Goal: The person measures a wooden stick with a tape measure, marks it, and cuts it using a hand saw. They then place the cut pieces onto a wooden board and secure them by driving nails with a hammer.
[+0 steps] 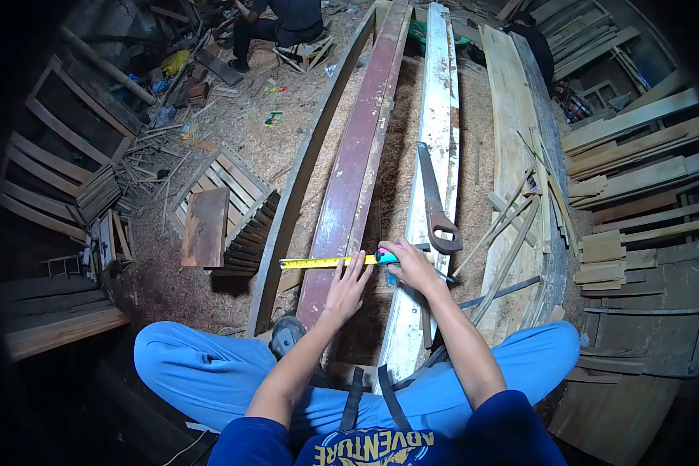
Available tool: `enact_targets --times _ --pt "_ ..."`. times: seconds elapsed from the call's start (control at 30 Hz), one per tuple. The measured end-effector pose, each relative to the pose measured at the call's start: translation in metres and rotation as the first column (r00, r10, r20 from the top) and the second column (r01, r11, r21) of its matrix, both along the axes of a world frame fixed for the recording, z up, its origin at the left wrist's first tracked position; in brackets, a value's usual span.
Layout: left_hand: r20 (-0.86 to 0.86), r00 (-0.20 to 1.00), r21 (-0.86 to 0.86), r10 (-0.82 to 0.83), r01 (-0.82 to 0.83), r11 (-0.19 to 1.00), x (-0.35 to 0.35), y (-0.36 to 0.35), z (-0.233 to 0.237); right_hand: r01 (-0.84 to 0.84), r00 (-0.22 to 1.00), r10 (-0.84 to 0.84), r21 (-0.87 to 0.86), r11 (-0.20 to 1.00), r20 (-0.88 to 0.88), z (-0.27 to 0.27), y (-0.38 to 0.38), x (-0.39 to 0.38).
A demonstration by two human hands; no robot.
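Observation:
A yellow tape measure blade point(311, 263) stretches leftward across the dark red plank point(352, 186), its end near the grey board at the left. My right hand point(412, 266) is wrapped round the tape measure's case point(384, 256), beside the white plank point(436, 101). On the blade and the red plank rests my left hand point(349, 289), fingers spread, near the case. A handsaw point(432, 186) lies on the white plank just beyond my right hand.
Thin wood strips point(512, 233) lie across the wide board point(505, 101) at the right. Stacked boards point(637, 147) line the far right. A slatted wooden crate point(225, 194) stands at the left. Two people sit at the back, one top left point(287, 23), one top right point(530, 43).

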State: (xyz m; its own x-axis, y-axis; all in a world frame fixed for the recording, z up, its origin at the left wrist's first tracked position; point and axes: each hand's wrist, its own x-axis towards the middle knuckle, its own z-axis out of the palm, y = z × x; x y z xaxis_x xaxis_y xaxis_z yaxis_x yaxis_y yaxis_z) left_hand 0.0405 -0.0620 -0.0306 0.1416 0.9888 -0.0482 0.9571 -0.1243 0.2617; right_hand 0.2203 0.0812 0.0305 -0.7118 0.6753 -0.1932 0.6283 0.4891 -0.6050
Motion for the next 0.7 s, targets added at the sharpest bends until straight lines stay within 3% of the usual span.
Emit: enact_targets --times 0.27,0.7 --pt "0.064 0.998 -0.031 0.009 -0.007 0.999 -0.0008 0.0004 0.0035 -0.003 1.000 0.003 0.018 1.000 0.005 -0.0020 -0.0002 0.0006" --pt "-0.001 1.000 -0.015 0.019 -0.019 1.000 0.0003 0.0002 0.0021 0.004 1.000 -0.003 0.022 1.000 -0.007 -0.0061 -0.0007 0.0013"
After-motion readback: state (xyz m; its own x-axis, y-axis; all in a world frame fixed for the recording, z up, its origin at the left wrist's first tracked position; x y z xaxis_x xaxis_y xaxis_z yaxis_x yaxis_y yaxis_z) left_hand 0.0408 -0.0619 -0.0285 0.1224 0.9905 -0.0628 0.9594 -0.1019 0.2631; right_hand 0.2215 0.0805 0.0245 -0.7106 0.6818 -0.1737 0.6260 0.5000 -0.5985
